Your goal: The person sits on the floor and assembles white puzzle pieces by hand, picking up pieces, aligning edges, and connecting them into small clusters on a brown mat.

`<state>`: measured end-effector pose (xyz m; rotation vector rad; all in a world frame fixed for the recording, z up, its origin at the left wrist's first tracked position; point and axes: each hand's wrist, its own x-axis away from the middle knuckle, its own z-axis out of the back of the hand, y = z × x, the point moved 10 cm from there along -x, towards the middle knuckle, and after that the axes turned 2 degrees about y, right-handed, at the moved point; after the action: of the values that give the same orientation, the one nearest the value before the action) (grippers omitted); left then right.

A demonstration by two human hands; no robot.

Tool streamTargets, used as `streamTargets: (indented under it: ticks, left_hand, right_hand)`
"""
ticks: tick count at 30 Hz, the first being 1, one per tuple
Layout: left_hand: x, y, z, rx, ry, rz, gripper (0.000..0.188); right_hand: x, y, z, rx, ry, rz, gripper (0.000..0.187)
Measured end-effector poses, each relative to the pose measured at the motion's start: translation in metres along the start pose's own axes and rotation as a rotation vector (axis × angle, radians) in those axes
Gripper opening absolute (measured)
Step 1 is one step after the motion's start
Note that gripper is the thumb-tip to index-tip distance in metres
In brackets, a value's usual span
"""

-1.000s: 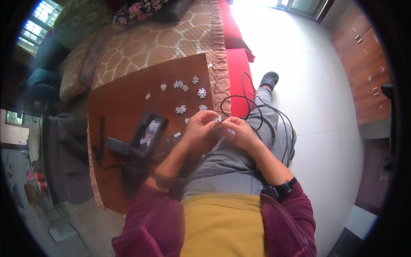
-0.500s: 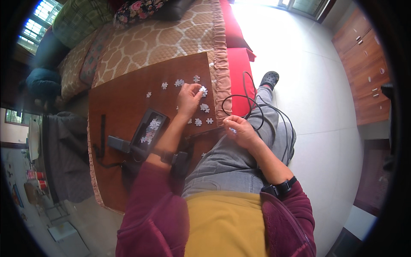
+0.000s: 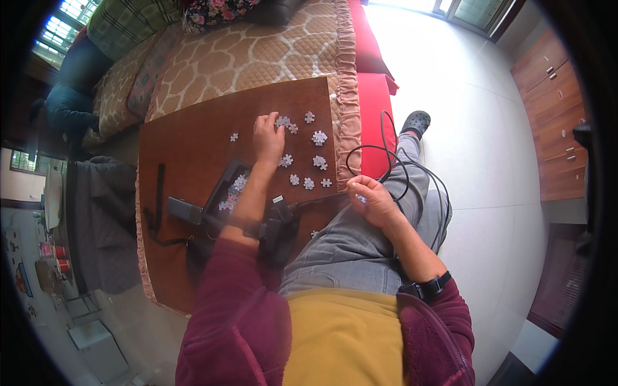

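Note:
My left hand (image 3: 268, 138) reaches over the brown board (image 3: 187, 135), fingers bent down and somewhat apart, beside a small joined group of jigsaw pieces (image 3: 283, 121). Whatever lies under its palm is hidden. My right hand (image 3: 374, 201) is held above my thigh, thumb and fingers closed on a few pale jigsaw pieces (image 3: 362, 199), mostly covered by the fingers. More pieces lie spread over the board's right part, among them a joined cluster (image 3: 319, 137) and a single piece (image 3: 234, 137). A dark open box (image 3: 219, 191) with loose pieces stands partly behind my left forearm.
A grey block-shaped device (image 3: 184, 210) and black straps (image 3: 160, 186) lie left of the box. Black cable (image 3: 386, 151) loops over my leg and the red cover (image 3: 373, 96). The board rests on a patterned quilt (image 3: 257, 58). Wooden cabinets (image 3: 550, 116) stand at right.
My left hand has moved left, away from the cluster at the board's right side, leaving it lying there. My right hand stays closed in nearly the same place. The view has shifted slightly.

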<state>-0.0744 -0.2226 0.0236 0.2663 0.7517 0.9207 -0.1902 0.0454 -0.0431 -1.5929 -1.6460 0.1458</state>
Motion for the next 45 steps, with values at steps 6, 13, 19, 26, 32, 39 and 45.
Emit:
streamTargets:
  ticks: [6, 13, 19, 26, 32, 39, 45]
  left_hand:
    - [0.003, -0.011, -0.013, -0.024, -0.088, 0.021, 0.027]
    - [0.005, -0.001, 0.0, 0.035, -0.078, 0.023, 0.022]
    - [0.048, 0.035, -0.005, 0.495, -0.298, 0.228, 0.023]
    - [0.098, 0.131, 0.006, 0.698, -0.551, -0.029, 0.024]
    - [0.108, 0.15, 0.007, 0.689, -0.607, -0.034, 0.023]
    - [0.114, 0.154, 0.005, 0.67, -0.603, -0.033, 0.029]
    - [0.116, 0.147, 0.003, 0.717, -0.594, -0.013, 0.035]
  right_hand:
    - [0.001, -0.001, -0.001, -0.004, 0.002, -0.001, 0.012]
    - [-0.001, 0.0, 0.002, -0.008, 0.014, 0.012, 0.013]
    - [0.0, -0.002, -0.002, -0.002, 0.025, 0.02, 0.011]
    - [0.003, -0.001, 0.001, -0.047, 0.047, 0.019, 0.015]
    - [0.002, 0.0, 0.002, -0.052, 0.0, 0.029, 0.016]
    - [0.0, -0.003, 0.001, -0.049, -0.056, 0.093, 0.014]
    - [0.0, -0.003, 0.003, -0.044, -0.039, 0.102, 0.013]
